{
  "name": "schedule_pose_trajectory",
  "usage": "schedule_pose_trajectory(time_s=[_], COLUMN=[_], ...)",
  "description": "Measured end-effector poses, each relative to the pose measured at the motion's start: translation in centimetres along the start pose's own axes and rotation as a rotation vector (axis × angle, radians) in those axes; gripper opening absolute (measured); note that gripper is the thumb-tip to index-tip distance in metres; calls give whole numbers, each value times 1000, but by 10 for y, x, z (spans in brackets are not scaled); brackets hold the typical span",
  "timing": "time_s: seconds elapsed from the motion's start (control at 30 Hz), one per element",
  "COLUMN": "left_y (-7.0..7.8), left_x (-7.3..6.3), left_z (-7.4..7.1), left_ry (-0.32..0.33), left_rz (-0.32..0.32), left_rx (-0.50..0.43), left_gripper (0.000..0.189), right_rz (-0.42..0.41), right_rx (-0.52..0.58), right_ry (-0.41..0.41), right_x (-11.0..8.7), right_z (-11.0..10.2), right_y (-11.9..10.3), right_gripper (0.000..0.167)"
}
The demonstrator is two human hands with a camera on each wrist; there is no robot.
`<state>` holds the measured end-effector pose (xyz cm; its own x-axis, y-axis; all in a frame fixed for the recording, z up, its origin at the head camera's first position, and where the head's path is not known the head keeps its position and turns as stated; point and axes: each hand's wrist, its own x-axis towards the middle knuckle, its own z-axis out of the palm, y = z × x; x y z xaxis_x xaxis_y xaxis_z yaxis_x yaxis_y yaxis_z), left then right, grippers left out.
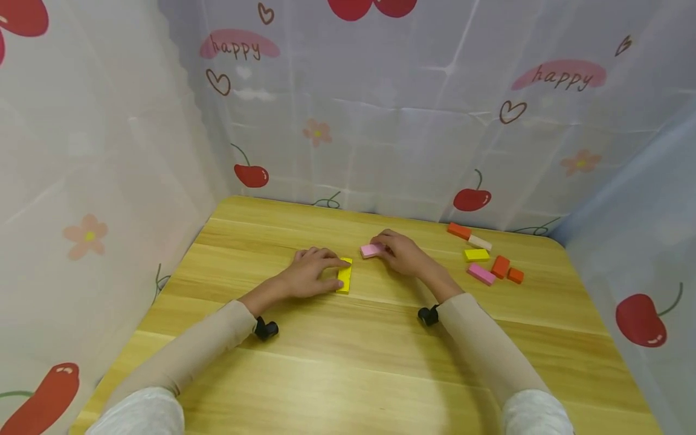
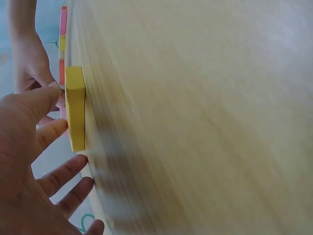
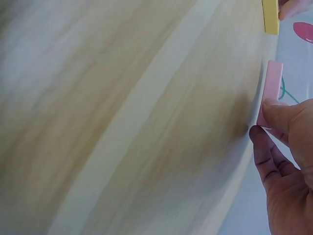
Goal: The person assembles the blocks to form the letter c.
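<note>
A yellow rectangular block [image 1: 345, 277] lies flat on the wooden table, its long side pointing away from me. My left hand [image 1: 311, 275] touches it with thumb and index finger, while the other fingers spread past its far end. In the left wrist view, the thumb and index tips rest on the yellow block [image 2: 76, 110]. To its right and slightly farther back, my right hand [image 1: 405, 254] pinches a pink block [image 1: 371, 250] by its right end. The right wrist view has the thumb on one face of the pink block [image 3: 270, 88] and fingertips at its near end.
Toward the back right lies a loose group: an orange-red block [image 1: 459, 230], a cream block [image 1: 481, 243], a yellow block [image 1: 476, 255], a pink block [image 1: 481, 273] and two orange-red blocks [image 1: 501, 266]. Printed curtains [image 1: 391, 139] stand along the table's back and sides.
</note>
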<state>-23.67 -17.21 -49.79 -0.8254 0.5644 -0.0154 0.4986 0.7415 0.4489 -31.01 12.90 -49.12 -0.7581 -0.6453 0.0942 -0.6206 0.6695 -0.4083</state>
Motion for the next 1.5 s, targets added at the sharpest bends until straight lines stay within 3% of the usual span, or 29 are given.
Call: schedule_pose_trajectory(time_s=[0.3,1.5], left_y=[0,-7], left_x=[1,1], left_z=[1,7], left_ry=[7,7], left_rz=[9,-7], left_rx=[-8,14], left_gripper=[58,52], right_rz=[-49,-68], right_rx=[-22,-72], right_ry=[-3,-52], right_x=[12,27], right_z=[3,13], right_y=[-11,-21], right_gripper=[29,31])
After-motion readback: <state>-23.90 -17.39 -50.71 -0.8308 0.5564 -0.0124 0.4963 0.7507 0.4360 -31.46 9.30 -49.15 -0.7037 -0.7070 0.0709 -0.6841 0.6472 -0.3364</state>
